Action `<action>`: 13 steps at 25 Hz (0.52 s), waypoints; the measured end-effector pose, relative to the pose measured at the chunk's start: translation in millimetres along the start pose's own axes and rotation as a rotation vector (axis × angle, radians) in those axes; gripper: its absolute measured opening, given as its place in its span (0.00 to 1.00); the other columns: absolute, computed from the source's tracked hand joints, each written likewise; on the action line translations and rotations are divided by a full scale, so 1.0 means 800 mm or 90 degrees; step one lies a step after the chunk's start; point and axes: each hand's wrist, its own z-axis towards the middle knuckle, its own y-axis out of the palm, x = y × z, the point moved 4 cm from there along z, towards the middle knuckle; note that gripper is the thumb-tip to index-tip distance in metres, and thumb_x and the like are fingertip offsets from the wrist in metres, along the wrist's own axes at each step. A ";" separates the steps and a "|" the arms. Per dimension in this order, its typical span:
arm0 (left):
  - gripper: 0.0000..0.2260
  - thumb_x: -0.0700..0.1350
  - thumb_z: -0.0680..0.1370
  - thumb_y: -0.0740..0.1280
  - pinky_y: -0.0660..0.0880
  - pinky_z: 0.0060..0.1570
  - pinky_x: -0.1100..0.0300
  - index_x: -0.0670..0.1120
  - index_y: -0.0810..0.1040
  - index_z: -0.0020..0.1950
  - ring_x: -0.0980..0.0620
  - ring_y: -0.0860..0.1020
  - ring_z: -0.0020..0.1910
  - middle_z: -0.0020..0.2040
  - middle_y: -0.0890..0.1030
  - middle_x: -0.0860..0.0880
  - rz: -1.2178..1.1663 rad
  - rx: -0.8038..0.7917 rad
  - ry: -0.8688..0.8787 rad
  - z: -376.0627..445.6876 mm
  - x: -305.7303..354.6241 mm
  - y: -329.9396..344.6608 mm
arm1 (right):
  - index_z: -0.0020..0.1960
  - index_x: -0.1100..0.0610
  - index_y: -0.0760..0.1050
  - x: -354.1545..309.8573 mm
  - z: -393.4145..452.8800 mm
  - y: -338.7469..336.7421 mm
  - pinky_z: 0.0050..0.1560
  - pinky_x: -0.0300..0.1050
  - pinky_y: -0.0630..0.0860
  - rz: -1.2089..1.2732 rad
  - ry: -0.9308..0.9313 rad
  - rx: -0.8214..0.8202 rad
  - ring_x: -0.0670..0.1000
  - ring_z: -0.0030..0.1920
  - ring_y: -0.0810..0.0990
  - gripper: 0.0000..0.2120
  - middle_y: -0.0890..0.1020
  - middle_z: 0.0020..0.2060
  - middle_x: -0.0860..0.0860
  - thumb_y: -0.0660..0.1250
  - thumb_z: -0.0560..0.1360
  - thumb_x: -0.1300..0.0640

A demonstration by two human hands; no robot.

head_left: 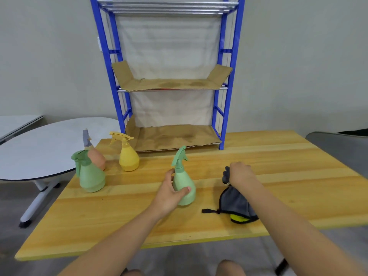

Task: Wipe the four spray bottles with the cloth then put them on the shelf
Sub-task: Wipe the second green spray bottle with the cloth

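A light green spray bottle (184, 188) stands upright mid-table, and my left hand (170, 193) grips its body from the left. My right hand (240, 175) holds a bunched grey cloth (236, 202) with a yellow underside, whose lower part still rests on the table. Three more bottles stand at the left: a darker green one (90, 176), a pink one with a grey nozzle (97, 158) partly hidden behind it, and a yellow one (128, 156). The blue shelf (226, 76) rises at the table's back, its cardboard-lined tiers holding nothing.
The wooden table (258, 156) carries everything. A white round table (39, 152) stands to the left, close to the bottles. A grey surface (338, 148) lies at the right. The shelf's lower cardboard tier (173, 138) sits at table level.
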 end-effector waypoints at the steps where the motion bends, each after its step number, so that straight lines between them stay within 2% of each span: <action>1: 0.36 0.49 0.74 0.77 0.77 0.55 0.57 0.56 0.59 0.75 0.56 0.78 0.57 0.64 0.74 0.54 0.006 0.001 0.004 0.003 0.001 0.003 | 0.49 0.56 0.75 -0.004 0.001 0.013 0.48 0.46 0.75 0.026 -0.008 0.003 0.57 0.53 0.78 0.05 0.80 0.51 0.55 0.64 0.79 0.55; 3: 0.37 0.49 0.74 0.77 0.76 0.52 0.61 0.56 0.59 0.76 0.55 0.78 0.58 0.64 0.74 0.55 0.011 0.003 0.011 0.009 0.003 0.005 | 0.59 0.56 0.76 -0.012 0.000 0.039 0.53 0.49 0.77 0.101 -0.028 0.001 0.56 0.56 0.77 0.13 0.80 0.54 0.54 0.64 0.79 0.50; 6: 0.37 0.49 0.74 0.77 0.74 0.49 0.67 0.56 0.58 0.76 0.56 0.76 0.60 0.64 0.73 0.57 0.035 0.004 0.029 0.015 0.001 0.005 | 0.70 0.53 0.70 -0.020 -0.007 0.056 0.61 0.54 0.73 0.139 -0.034 -0.001 0.58 0.64 0.71 0.21 0.76 0.63 0.54 0.63 0.80 0.46; 9: 0.39 0.53 0.72 0.78 0.77 0.59 0.58 0.58 0.59 0.76 0.55 0.75 0.64 0.66 0.74 0.57 0.065 0.004 0.049 0.026 -0.010 0.004 | 0.72 0.51 0.69 -0.039 -0.014 0.032 0.66 0.55 0.68 0.139 -0.073 0.054 0.59 0.69 0.67 0.22 0.72 0.69 0.52 0.62 0.80 0.46; 11: 0.44 0.56 0.69 0.79 0.74 0.63 0.55 0.58 0.56 0.77 0.54 0.73 0.67 0.69 0.70 0.56 0.109 0.008 0.055 0.030 -0.012 0.002 | 0.71 0.53 0.72 -0.063 -0.026 0.005 0.63 0.52 0.73 0.258 -0.142 0.101 0.56 0.65 0.73 0.21 0.76 0.67 0.53 0.63 0.80 0.46; 13: 0.50 0.57 0.67 0.80 0.68 0.68 0.56 0.55 0.53 0.80 0.52 0.67 0.72 0.74 0.65 0.53 0.166 -0.008 0.057 0.033 -0.008 -0.003 | 0.70 0.53 0.73 -0.088 -0.043 -0.023 0.55 0.49 0.77 0.400 -0.187 0.145 0.52 0.56 0.79 0.23 0.81 0.57 0.52 0.62 0.80 0.43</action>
